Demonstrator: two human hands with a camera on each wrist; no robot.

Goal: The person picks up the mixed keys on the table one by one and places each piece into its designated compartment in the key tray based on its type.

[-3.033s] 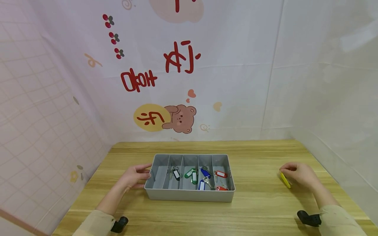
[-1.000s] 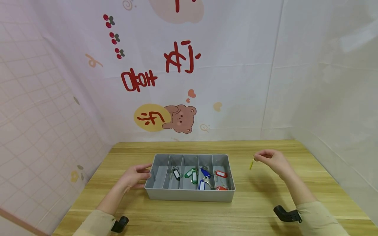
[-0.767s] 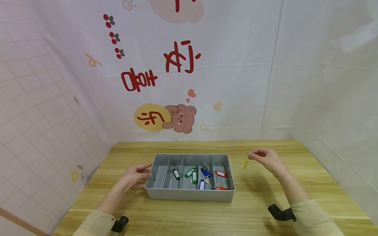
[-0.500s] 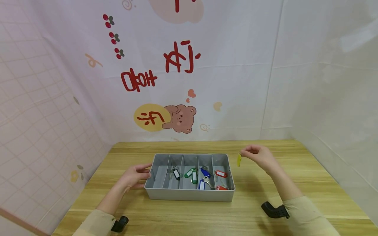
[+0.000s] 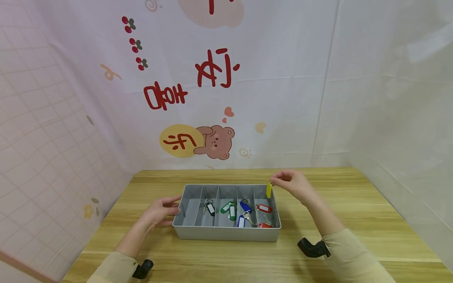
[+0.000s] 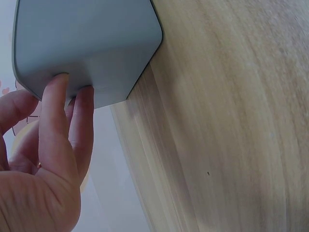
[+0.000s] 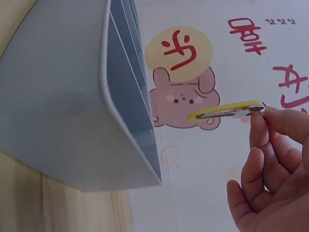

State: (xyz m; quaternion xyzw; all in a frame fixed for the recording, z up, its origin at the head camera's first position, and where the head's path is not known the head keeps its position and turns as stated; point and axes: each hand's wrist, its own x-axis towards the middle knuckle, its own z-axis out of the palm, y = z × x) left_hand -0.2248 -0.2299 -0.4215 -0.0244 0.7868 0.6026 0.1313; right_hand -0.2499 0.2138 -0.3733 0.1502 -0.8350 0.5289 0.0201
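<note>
A grey divided tray [image 5: 226,233] stands on the wooden table, with tagged keys in its compartments. My left hand [image 5: 162,212] touches the tray's left end; in the left wrist view its straight fingertips [image 6: 54,96] press the outer wall. My right hand [image 5: 293,184] pinches the ring of a key with a yellow key tag [image 5: 269,190]. That tag hangs over the back of the rightmost compartment. In the right wrist view the metal key [image 7: 227,114] lies along the yellow tag, close to the tray's open side.
From left to right, the compartments after the bare leftmost one hold a black tag [image 5: 210,208], green tags [image 5: 232,212], blue tags [image 5: 245,206] and red tags [image 5: 264,208], with keys. A printed cloth wall [image 5: 283,118] rises behind the table [image 5: 336,212].
My right hand has lifted the yellow-tagged key off the right side of the table and carried it left to the tray's right end. The left hand stays at the tray.
</note>
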